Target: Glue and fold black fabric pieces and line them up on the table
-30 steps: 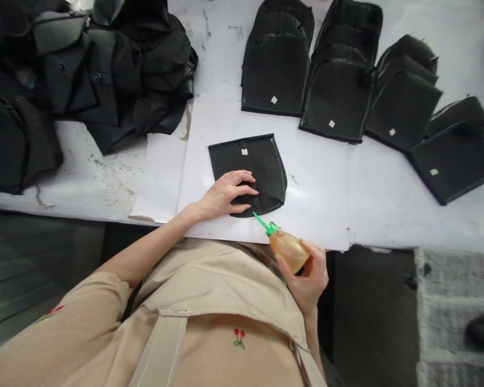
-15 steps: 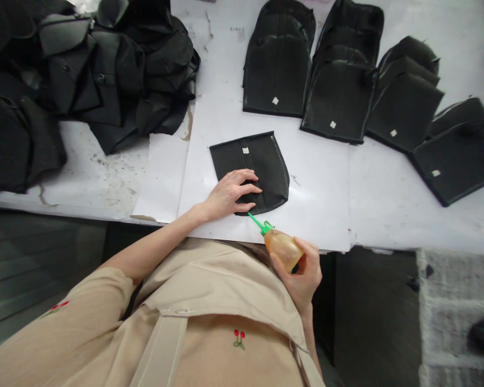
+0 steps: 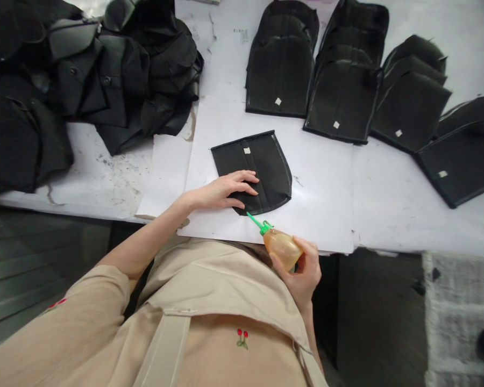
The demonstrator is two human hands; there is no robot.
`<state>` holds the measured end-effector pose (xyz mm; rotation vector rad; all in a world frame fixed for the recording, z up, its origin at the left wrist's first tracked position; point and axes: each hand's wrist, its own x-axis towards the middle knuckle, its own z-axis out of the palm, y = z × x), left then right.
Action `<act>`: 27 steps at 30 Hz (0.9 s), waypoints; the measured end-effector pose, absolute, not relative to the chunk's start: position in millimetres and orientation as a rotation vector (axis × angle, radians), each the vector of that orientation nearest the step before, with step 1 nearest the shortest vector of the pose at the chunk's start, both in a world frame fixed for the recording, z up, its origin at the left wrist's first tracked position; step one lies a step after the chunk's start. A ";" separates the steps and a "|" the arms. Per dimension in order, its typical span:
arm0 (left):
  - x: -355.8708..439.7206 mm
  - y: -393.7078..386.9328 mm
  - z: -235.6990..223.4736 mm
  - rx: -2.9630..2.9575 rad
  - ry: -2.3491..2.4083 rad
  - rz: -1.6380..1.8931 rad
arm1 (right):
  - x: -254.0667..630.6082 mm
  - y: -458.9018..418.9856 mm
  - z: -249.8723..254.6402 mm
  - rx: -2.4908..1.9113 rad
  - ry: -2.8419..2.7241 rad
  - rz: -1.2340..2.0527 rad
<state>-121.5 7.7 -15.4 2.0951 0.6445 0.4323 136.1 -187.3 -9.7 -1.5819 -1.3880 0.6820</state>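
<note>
Left hand (image 3: 239, 189): fingers apart, resting on black, curved-edged panel (image 3: 272, 177).
Right hand (image 3: 303, 270): clamped on teardrop-shaped, translucent amber bottle (image 3: 281, 247).
Panel: lies on white paper (image 3: 325, 215).
Slim green nozzle (image 3: 255, 221): beside panel's near edge.
Marker: 1 white square tag (image 3: 247, 151) on panel.

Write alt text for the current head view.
A person's left hand rests on a black panel; the right hand holds a green-nozzled squeeze bottle, tip by the panel's edge. Similar pieces overlap at upper right; a jumbled black heap lies upper left.
</note>
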 end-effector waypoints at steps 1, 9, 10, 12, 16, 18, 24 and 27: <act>-120.7 6.8 -16.3 2.104 0.653 0.439 | 134.9 -186.9 -10.1 -1.577 -1.385 0.689; -117.7 2.4 -18.3 2.125 0.680 0.475 | 129.6 -183.7 -16.0 -1.541 -1.400 0.695; -117.9 2.6 -18.3 2.129 0.679 0.476 | 129.3 -183.5 -16.7 -1.542 -1.393 0.690; -118.1 2.7 -18.4 2.135 0.676 0.474 | 128.1 -183.1 -18.1 -1.556 -1.367 0.679; -118.0 2.5 -18.5 2.136 0.677 0.464 | 126.4 -183.5 -19.3 -1.584 -1.328 0.680; -117.9 2.4 -18.4 2.134 0.684 0.465 | 127.3 -184.2 -18.1 -1.590 -1.323 0.718; -115.4 1.5 -18.3 2.137 0.710 0.480 | 133.8 -184.7 -9.5 -1.641 -1.220 0.880; -113.3 0.2 -18.6 2.147 0.731 0.493 | 138.2 -184.6 -6.8 -1.675 -1.066 0.965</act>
